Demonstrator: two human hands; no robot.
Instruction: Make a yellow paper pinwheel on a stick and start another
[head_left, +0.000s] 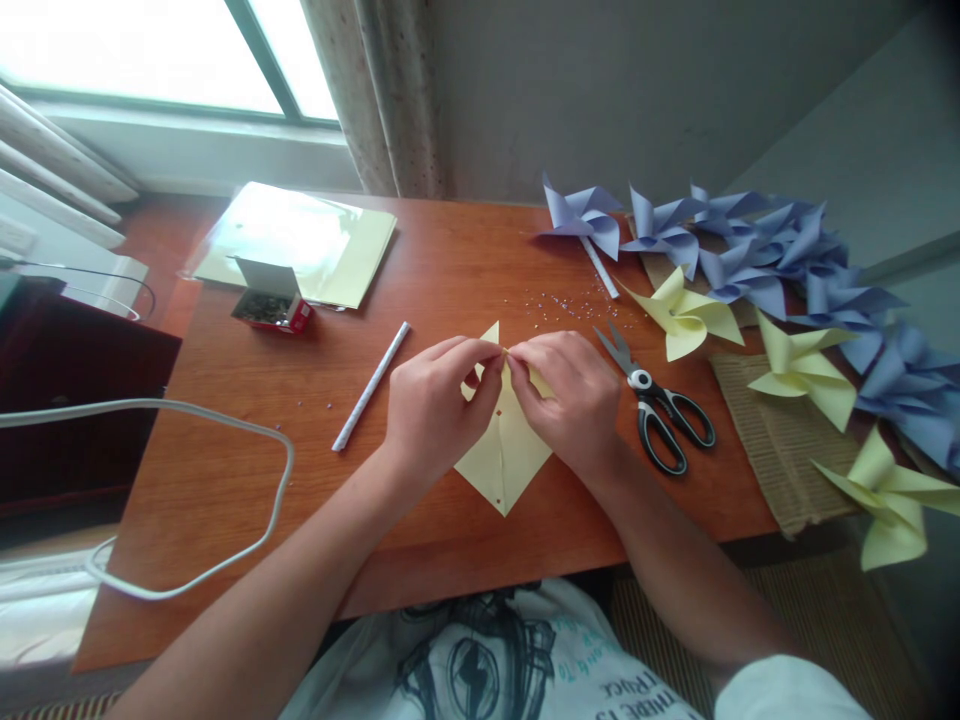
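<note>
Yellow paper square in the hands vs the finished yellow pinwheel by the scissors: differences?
The yellow paper square lies mostly flat, one corner pinched by the left hand and right hand; the yellow pinwheel is fully folded into vanes, untouched. The square sits at table centre, the pinwheel beyond the scissors. Both are pale yellow paper.

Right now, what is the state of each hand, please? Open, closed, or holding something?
Left hand: closed, fingertips pinching the yellow paper at a folded corner.
Right hand: closed, pinching the same paper at the same spot.

Wooden table with scissors, paper pinwheels, straw
</note>
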